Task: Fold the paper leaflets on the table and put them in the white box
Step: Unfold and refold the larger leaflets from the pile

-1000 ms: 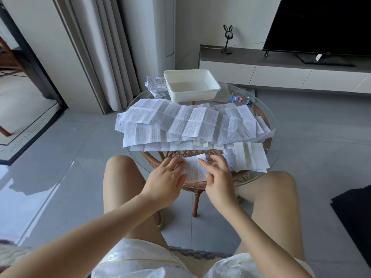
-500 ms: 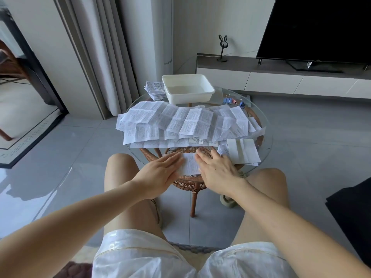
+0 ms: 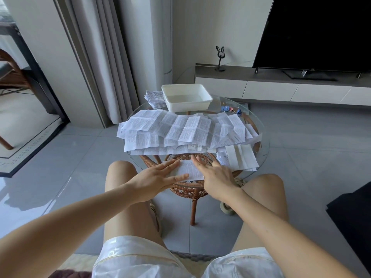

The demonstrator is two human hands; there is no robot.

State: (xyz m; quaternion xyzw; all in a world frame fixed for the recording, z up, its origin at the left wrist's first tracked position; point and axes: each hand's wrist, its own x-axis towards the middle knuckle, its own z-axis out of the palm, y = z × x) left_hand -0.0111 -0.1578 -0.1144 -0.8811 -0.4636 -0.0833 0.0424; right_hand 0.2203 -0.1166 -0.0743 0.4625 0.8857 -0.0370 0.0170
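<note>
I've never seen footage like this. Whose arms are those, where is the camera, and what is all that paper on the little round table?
No machine here: a person wears a camera on the head, looking down at their own hands. The left hand and right hand lie flat, fingers straight, pressing one small leaflet onto the near edge of the glass table. Beyond it spread the unfolded leaflets, then the white box, which looks empty. Nothing is gripped.

White box (image 3: 188,106): far side of the glass desk (image 3: 263,149).
Loose leaflets (image 3: 180,131): overlapping, just nearer than the white box.
Small leaflet (image 3: 187,169): well nearer than the white box, apparently folded.
Left hand (image 3: 158,178), right hand (image 3: 215,174): flat, fingers straight, pressing the small leaflet.
</note>
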